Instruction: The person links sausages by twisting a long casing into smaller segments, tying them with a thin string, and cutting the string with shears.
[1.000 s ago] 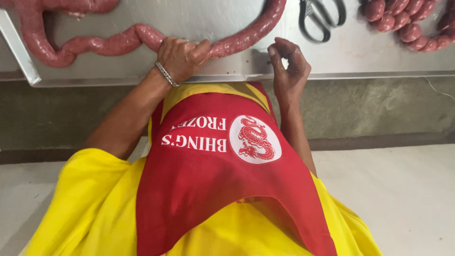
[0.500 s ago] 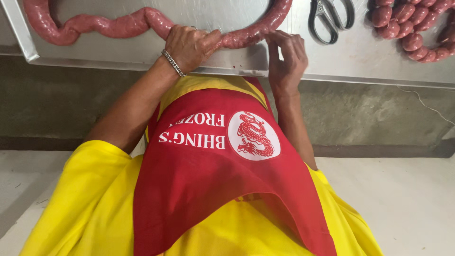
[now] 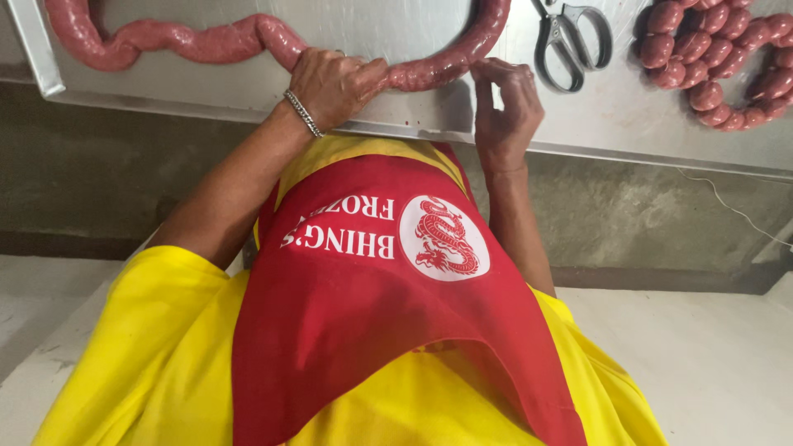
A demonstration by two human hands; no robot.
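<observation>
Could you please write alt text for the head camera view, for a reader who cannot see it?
The left hand pinches a long pink sausage rope on a steel table while the right hand touches it nearby. Scissors and tied sausage links lie to the right; a red apron fills the foreground.

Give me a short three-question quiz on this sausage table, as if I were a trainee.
1. True or false: the left hand is closed around the long sausage.
2. Which tool lies on the metal table beyond the right hand? A) knife B) scissors C) tongs
3. Where on the table do the short linked sausages lie?

Key:
1. True; it grips the long sausage near the table's front edge.
2. B, the scissors.
3. At the far right, past the scissors.
</observation>
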